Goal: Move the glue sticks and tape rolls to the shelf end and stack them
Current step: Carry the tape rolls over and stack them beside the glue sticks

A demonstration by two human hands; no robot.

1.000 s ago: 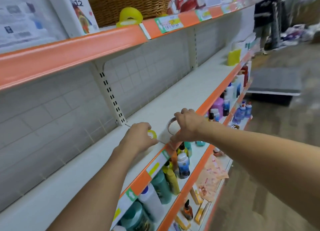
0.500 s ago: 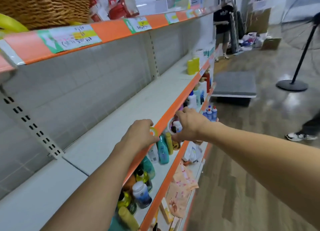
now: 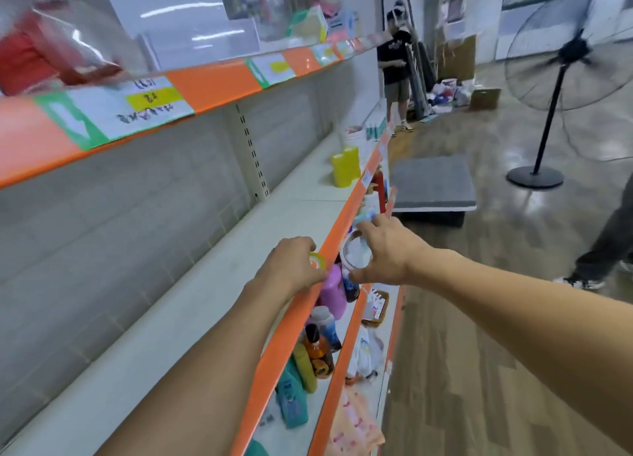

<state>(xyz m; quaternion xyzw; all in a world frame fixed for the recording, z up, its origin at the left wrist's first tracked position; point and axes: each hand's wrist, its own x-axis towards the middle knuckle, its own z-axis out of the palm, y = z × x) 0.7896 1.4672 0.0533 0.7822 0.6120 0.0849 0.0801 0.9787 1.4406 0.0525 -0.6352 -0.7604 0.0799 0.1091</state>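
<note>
The left hand (image 3: 294,267) curls its fingers round a small yellow tape roll (image 3: 317,261) above the shelf (image 3: 191,301) edge. The right hand (image 3: 387,253) pinches a larger clear tape roll (image 3: 356,254) just beside it

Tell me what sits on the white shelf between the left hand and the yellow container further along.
Nothing: in the head view the white shelf runs bare from the left hand, which holds a small tape roll, to the yellow container.

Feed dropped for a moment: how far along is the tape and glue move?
Mid-carry. The left hand holds a small yellow tape roll and the right hand a larger clear tape roll, both over the shelf's orange edge. Nothing stacked yet; the shelf end by the yellow containers lies ahead. No glue sticks visible.
</note>
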